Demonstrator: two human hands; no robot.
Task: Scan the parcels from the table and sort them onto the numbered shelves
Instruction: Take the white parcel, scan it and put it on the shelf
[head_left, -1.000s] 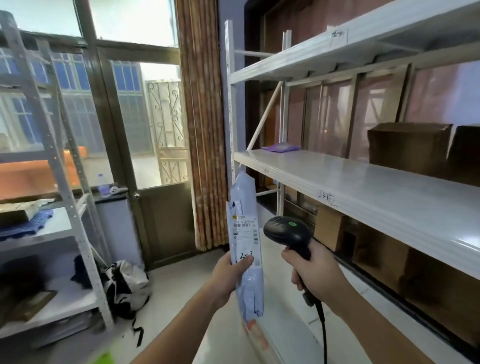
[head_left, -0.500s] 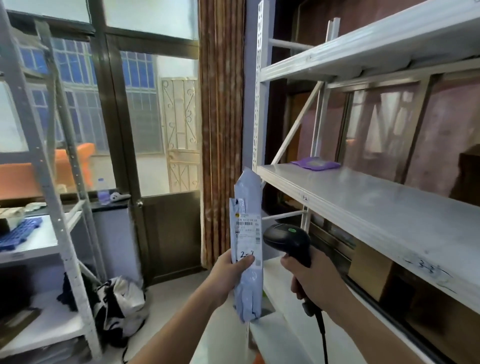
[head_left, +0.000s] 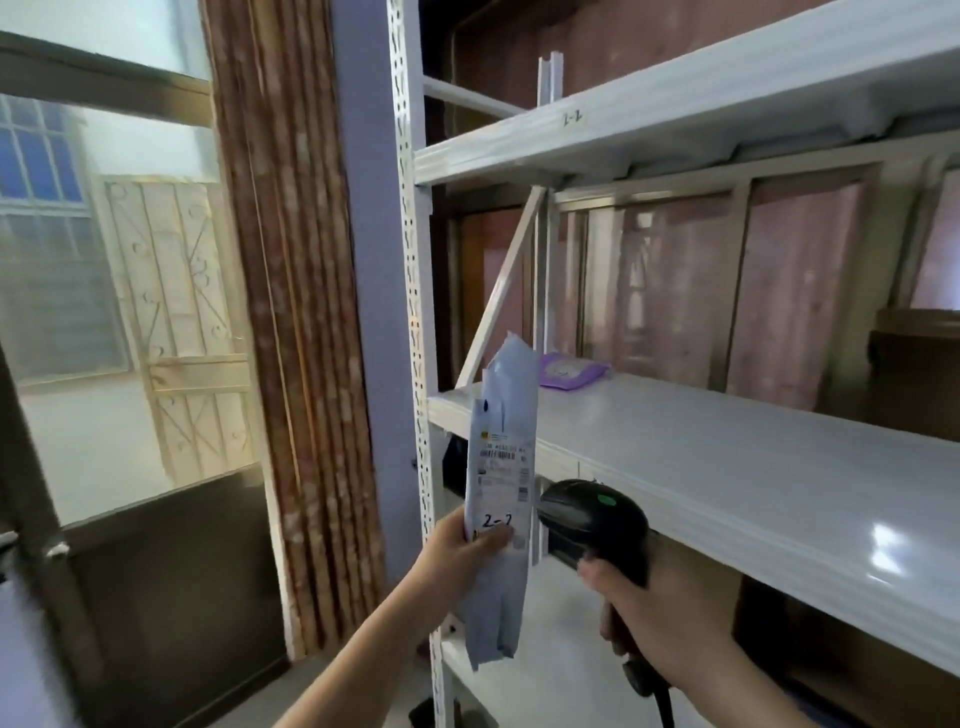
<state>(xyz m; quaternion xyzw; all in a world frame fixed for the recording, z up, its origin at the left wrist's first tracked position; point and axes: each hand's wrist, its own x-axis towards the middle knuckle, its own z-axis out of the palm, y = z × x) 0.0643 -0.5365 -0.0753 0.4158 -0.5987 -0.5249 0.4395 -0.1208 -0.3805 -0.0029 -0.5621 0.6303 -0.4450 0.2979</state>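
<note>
My left hand (head_left: 460, 553) grips a long pale blue soft parcel (head_left: 501, 483) upright in front of the white shelf rack. Its white label shows a barcode and the handwritten mark "2-2". My right hand (head_left: 654, 629) holds a black barcode scanner (head_left: 589, 522) by the handle, its head right beside the parcel's lower part. The middle shelf (head_left: 727, 467) runs from the parcel off to the right. The upper shelf (head_left: 597, 130) carries a handwritten number on its front edge.
A purple flat packet (head_left: 571, 371) lies at the far left end of the middle shelf. A brown cardboard box (head_left: 914, 358) stands at its right. The rack's perforated upright (head_left: 413, 291) is just left of the parcel. A striped curtain (head_left: 296, 312) and a door (head_left: 145, 571) are to the left.
The view has swung right and closer to the rack, so the shelves fill more of it. Both hands keep their hold, the parcel now against the middle shelf's left end.
</note>
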